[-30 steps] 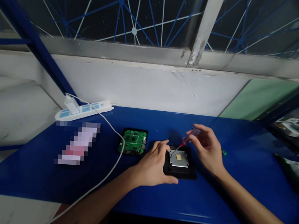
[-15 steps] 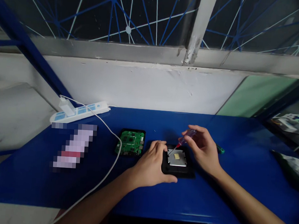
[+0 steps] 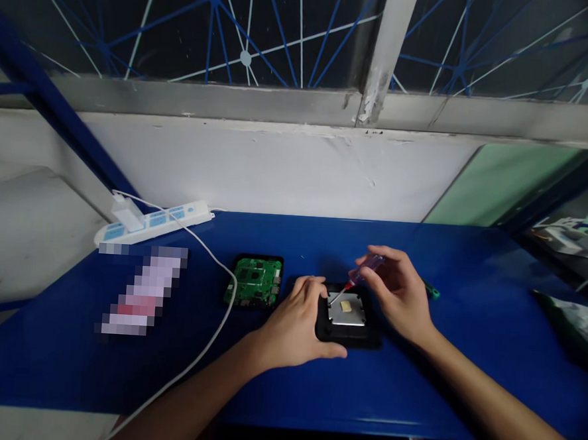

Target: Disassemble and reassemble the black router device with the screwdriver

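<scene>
My right hand [image 3: 403,298] is closed around a screwdriver [image 3: 366,269] with a clear purplish handle and a red collar. Its shaft slants down to the left, and the tip is at the upper left corner of a silver metal plate [image 3: 355,319]. The plate lies inside a black plastic cover [image 3: 351,336] and carries a small pale yellow pad [image 3: 345,306]. Gripping the cover's left side is my left hand [image 3: 292,323], fingers at the far edge and thumb along the near one. Left of it, a green circuit board [image 3: 255,281] sits in a black case.
A white cable [image 3: 217,335] runs across the blue table [image 3: 273,391] from a power strip [image 3: 157,221]. A pixelated pinkish item [image 3: 145,290] lies at left. Beyond my right hand is a green-handled tool [image 3: 432,291], partly hidden. A bag-like item [image 3: 571,330] rests at far right.
The whole view has shifted slightly. Both hands keep their holds, and the screwdriver tip stays at the same corner of the plate.
</scene>
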`<state>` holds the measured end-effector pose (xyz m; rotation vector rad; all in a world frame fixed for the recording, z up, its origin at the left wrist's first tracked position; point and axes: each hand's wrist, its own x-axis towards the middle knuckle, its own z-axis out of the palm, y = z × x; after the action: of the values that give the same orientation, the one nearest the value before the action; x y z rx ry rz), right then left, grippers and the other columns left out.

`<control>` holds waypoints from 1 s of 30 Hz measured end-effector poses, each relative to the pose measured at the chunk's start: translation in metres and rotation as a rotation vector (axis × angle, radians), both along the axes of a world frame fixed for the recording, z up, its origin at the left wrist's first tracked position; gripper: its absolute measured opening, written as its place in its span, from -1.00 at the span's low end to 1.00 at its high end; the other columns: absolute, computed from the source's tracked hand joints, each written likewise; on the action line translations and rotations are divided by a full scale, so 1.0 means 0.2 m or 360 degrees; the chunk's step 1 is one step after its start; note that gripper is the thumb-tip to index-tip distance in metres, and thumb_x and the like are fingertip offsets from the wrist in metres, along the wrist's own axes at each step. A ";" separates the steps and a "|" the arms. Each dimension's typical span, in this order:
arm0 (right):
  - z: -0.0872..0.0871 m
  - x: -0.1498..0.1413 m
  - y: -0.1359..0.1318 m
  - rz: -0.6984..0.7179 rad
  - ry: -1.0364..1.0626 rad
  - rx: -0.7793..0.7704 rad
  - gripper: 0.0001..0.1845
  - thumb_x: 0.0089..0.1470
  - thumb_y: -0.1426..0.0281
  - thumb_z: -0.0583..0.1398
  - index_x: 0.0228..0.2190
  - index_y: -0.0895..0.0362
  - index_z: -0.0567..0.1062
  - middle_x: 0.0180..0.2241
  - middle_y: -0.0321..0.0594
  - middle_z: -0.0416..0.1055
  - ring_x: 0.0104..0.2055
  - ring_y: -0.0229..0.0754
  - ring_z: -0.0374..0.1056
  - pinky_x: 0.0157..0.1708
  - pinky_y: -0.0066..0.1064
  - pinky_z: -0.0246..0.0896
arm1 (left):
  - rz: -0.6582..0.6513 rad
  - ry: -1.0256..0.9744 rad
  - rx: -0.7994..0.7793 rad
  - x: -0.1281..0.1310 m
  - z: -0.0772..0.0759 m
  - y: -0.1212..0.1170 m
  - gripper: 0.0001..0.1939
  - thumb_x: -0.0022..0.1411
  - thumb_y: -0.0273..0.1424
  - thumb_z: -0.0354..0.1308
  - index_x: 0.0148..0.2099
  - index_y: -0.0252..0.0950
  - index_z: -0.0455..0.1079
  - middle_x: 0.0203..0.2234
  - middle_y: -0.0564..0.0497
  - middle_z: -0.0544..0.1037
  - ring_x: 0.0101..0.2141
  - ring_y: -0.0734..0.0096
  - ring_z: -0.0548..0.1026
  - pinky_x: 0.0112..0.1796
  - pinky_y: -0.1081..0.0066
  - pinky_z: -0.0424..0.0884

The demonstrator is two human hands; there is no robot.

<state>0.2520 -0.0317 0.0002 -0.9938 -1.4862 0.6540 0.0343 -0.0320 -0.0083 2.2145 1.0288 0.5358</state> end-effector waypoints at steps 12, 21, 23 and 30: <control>0.00 0.00 0.00 0.0013 -0.0069 0.0032 -0.63 0.22 0.40 0.25 0.05 -0.04 0.39 -0.15 -0.23 0.51 -0.26 -0.19 0.56 -0.20 -0.24 0.55 | 0.0000 0.0023 0.0012 0.00 0.00 0.00 -0.18 -0.19 -0.16 0.57 -0.02 -0.19 0.13 0.19 -0.28 0.23 0.27 -0.19 0.18 0.15 -0.16 0.34; 0.01 0.00 -0.01 0.0014 -0.0125 0.0080 -0.62 0.22 0.40 0.25 0.06 -0.03 0.38 -0.15 -0.22 0.52 -0.27 -0.18 0.57 -0.22 -0.24 0.57 | -0.0060 0.0074 0.0054 -0.01 0.00 -0.01 -0.30 -0.10 -0.08 0.53 -0.09 -0.18 0.18 0.25 -0.29 0.22 0.32 -0.23 0.10 0.18 -0.20 0.28; 0.02 0.00 -0.01 0.0009 -0.0140 0.0088 -0.62 0.22 0.40 0.25 0.06 -0.03 0.38 -0.15 -0.22 0.53 -0.27 -0.18 0.58 -0.22 -0.24 0.57 | -0.0073 0.0095 0.0051 -0.01 0.00 -0.01 -0.32 -0.08 -0.07 0.52 -0.08 -0.18 0.20 0.28 -0.29 0.20 0.34 -0.23 0.07 0.19 -0.21 0.26; 0.02 0.00 -0.02 0.0006 -0.0182 0.0106 -0.61 0.22 0.42 0.25 0.06 -0.04 0.38 -0.15 -0.23 0.54 -0.26 -0.18 0.58 -0.19 -0.22 0.57 | -0.0080 0.0159 0.0037 -0.01 0.03 -0.01 -0.39 -0.06 -0.09 0.51 -0.10 -0.19 0.28 0.29 -0.24 0.21 0.34 -0.23 0.06 0.19 -0.22 0.24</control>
<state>0.2517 -0.0357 0.0040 -0.9909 -1.6002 0.5546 0.0321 -0.0332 -0.0023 2.3014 1.0190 0.4202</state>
